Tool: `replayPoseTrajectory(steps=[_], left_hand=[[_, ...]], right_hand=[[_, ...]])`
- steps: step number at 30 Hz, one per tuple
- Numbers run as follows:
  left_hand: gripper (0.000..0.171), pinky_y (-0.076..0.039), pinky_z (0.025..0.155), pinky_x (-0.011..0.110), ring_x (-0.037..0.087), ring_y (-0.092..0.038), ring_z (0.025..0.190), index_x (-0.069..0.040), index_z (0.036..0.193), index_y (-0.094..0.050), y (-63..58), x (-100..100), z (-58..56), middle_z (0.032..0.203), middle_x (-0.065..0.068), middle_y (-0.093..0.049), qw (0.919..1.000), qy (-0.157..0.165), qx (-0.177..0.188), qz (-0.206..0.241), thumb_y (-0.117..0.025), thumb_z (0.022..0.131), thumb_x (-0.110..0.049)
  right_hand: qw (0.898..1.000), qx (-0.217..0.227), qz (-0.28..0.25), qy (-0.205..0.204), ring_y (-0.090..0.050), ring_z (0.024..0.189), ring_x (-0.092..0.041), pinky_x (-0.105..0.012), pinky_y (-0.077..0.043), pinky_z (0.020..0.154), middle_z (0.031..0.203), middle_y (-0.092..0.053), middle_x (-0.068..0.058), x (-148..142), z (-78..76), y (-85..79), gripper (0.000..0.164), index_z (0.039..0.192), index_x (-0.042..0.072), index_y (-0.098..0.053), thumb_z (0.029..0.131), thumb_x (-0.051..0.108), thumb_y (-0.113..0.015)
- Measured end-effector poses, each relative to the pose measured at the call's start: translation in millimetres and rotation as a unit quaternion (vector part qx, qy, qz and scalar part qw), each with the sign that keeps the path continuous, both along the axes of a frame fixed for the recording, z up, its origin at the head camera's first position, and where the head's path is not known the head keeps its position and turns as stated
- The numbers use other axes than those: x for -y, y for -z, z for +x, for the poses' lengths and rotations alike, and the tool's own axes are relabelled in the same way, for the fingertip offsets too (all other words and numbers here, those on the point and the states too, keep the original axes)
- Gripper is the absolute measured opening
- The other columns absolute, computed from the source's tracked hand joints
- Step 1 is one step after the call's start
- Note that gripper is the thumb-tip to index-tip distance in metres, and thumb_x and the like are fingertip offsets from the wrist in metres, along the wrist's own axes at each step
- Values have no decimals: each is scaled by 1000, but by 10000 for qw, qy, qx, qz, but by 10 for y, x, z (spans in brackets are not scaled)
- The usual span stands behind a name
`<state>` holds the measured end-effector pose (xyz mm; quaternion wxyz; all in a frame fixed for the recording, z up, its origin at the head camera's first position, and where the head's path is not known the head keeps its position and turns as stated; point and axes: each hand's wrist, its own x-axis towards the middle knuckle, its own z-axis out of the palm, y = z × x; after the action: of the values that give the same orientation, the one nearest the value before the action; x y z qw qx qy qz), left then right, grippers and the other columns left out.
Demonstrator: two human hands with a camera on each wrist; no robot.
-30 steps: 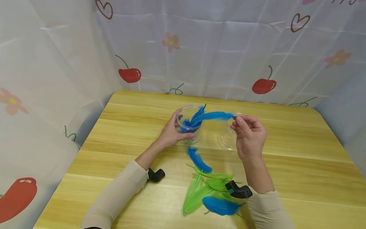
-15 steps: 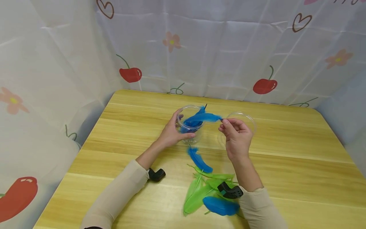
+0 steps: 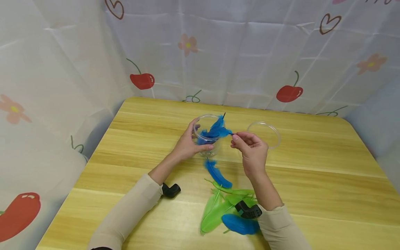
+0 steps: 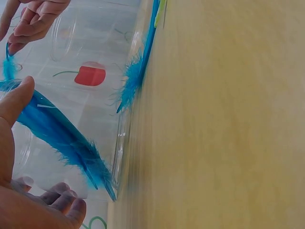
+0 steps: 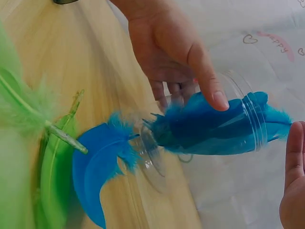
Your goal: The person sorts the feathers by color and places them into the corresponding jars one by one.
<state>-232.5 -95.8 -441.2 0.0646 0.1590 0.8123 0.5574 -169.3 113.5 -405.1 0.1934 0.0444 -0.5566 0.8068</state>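
My left hand grips a clear plastic jar around its side, the thumb across the front. Several blue feathers stand inside it, one dark quill sticking up past the rim. To the right of the mouth, my right hand pinches the quill end of another blue feather between thumb and fingertips. Most of that feather is down in the jar, only its fluffy end and quill showing outside. A loose blue feather lies on the table just in front of the jar.
Several green feathers lie in a pile nearer the front, with a blue feather on top. Behind my right hand stands another clear round container, partly hidden. A printed curtain hangs behind the wooden table.
My right hand has moved left and slightly down toward the jar, sliding the pinched blue feather into it. The container behind has become more visible. My left hand and the jar stay put.
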Motion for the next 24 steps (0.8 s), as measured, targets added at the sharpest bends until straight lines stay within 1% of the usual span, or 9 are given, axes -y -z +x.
replayPoseTrajectory(steps=[4,6,9,12,15,19,24], left_hand=[[104,-39,106,51,37,-41,136,-28,157,-17,9,4,-4,154,16,-35,10000,18,-16,35,-85,78,-34],[104,-40,106,51,37,-41,136,-28,157,-17,11,5,-5,154,15,-35,10000,27,-27,34,-85,79,-33],[104,-39,106,51,37,-40,136,-29,157,-17,9,4,-5,154,14,-35,10000,31,-31,24,-85,79,-33],[104,-39,106,51,37,-39,137,-29,157,-17,5,-1,-2,154,14,-35,10000,44,-34,22,-85,79,-33],[104,-39,106,51,37,-39,137,-30,157,-16,3,0,0,155,14,-35,10000,56,-25,13,-85,79,-35],[104,-39,106,51,36,-39,137,-30,157,-16,5,5,0,155,15,-35,10000,42,3,7,-85,79,-36],[104,-39,107,51,35,-39,137,-30,157,-16,9,6,-1,155,15,-35,10000,33,-7,-1,-85,79,-36]], right_hand=[[9999,-128,-49,-95,-70,67,-17,-30,-59,65,84,-73,-10,-19,16,-25,5,92,-10,-70,87,-9,-70],[9996,-212,-88,-141,-70,67,-17,-30,-59,65,86,-74,-11,-30,24,-34,5,91,-8,-71,87,-10,-68],[9993,-327,-118,-165,-70,68,-17,-30,-59,65,87,-74,-11,-48,33,-45,7,91,-7,-71,88,-12,-66],[9990,-413,-117,-125,-70,68,-17,-29,-58,65,87,-74,-12,-70,49,-56,7,91,-9,-70,88,-13,-66],[9988,-482,-40,-2,-70,68,-17,-29,-58,65,87,-74,-11,-97,65,-66,5,92,-12,-69,88,-11,-67],[9981,-609,67,109,-70,68,-18,-28,-58,65,87,-74,-11,-138,98,-79,8,93,-14,-68,87,-10,-69],[9970,-759,115,108,-70,69,-18,-28,-58,65,88,-74,-13,-190,148,-74,10,94,-19,-65,87,-12,-67]])
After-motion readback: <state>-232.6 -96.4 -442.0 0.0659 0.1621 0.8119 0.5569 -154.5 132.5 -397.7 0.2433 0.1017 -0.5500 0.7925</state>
